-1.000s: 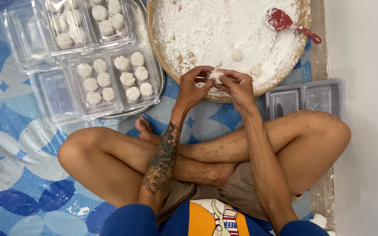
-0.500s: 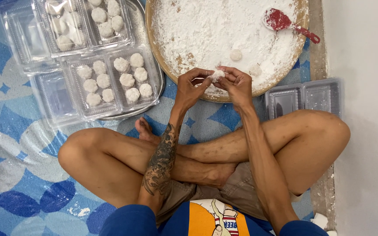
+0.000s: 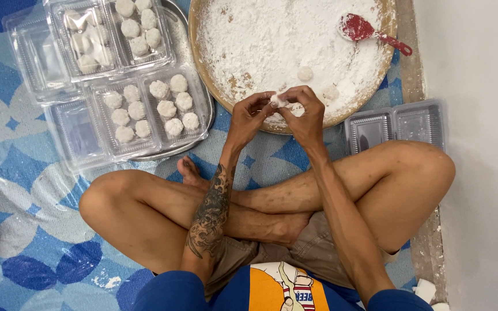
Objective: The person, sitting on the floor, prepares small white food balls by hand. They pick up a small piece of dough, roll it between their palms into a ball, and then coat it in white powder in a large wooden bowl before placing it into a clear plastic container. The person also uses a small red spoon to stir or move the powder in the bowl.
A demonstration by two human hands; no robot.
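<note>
Both hands, left hand [image 3: 248, 115] and right hand [image 3: 306, 112], pinch a small white dough ball [image 3: 278, 101] between their fingertips. It sits at six o'clock on the floured round tray [image 3: 203, 69]; a red spoon [image 3: 370, 31] lies at two o'clock.

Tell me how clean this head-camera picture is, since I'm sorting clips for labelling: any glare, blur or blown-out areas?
Head view: even, soft light and sharp focus. The left hand and right hand pinching the small white dough piece show no motion blur. The clear plastic containers carry mild glare. The floured round tray is bright, its texture partly washed out. The white wall is plain and featureless.
</note>
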